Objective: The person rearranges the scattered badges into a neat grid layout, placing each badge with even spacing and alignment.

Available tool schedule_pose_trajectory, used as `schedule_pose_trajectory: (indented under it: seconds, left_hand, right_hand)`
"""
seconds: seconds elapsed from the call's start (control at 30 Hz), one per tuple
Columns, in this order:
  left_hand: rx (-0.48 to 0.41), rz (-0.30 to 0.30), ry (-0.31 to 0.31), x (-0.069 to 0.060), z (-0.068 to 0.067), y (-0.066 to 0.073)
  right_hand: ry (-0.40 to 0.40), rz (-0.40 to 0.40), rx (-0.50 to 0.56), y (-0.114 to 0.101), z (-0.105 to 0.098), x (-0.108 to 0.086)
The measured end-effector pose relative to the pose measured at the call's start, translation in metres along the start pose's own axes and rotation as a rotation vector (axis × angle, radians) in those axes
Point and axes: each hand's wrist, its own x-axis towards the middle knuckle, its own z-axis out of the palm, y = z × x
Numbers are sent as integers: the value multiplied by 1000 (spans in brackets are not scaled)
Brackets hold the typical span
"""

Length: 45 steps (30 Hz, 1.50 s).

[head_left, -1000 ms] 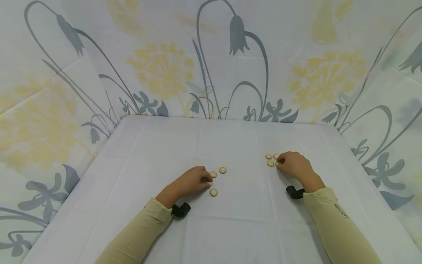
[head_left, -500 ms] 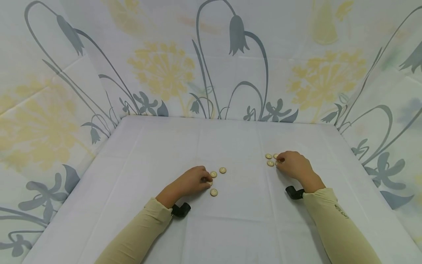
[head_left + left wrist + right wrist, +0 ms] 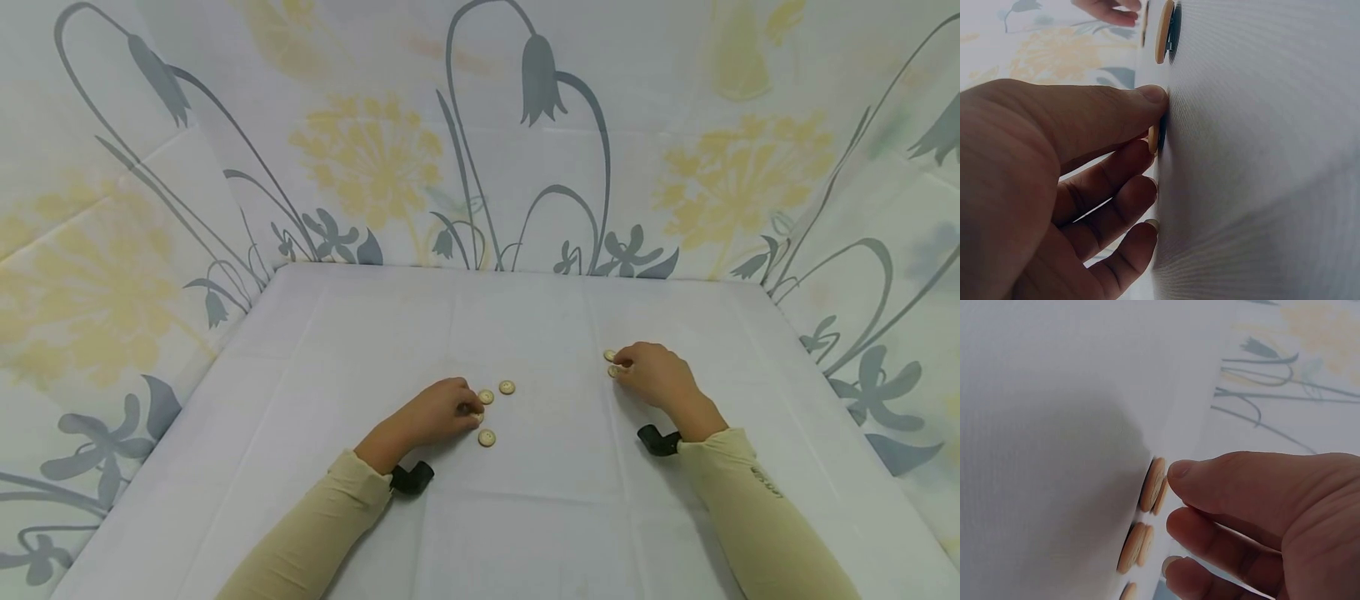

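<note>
My left hand (image 3: pixel 433 414) pinches a round beige button (image 3: pixel 477 416) on the white cloth. In the left wrist view, that button (image 3: pixel 1154 139) stands between the thumb and the index finger, close to the surface. Beside this hand lie a button (image 3: pixel 486 397) just beyond, another button (image 3: pixel 507 387) farther right and a third button (image 3: pixel 487 437) nearer the body. My right hand (image 3: pixel 662 379) hovers over a second group, hiding part of it; a far button (image 3: pixel 610 355) and a near button (image 3: pixel 614 371) show. Its thumb and bent fingers stay apart beside the buttons (image 3: pixel 1152 484), with nothing visibly held.
A white cloth (image 3: pixel 525 533) covers the table. Patterned fabric walls (image 3: pixel 495 167) with grey and yellow flowers rise behind and on both sides. A black wrist device (image 3: pixel 411 478) sits at the left cuff, and a matching device (image 3: pixel 658 440) at the right one.
My right hand has shifted a little to the left and now covers the group's right-hand buttons. My left hand stays in place on its button.
</note>
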Motion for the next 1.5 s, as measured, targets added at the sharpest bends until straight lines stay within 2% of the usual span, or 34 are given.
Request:
schedule_pose_trajectory:
  seconds: [0.33, 0.83, 1.17, 1.5]
  left_hand:
    - [-9, -3, 4, -2, -1, 1]
    - [-13, 3, 13, -1, 1, 0]
    - [-4, 21, 9, 0, 3, -3]
    - [-3, 19, 14, 0, 0, -1]
  right_hand:
    - [45, -83, -13, -10, 3, 0]
    - [28, -163, -37, -31, 14, 9]
    - [29, -189, -31, -49, 21, 10]
    - [-5, -209, -26, -68, 24, 14]
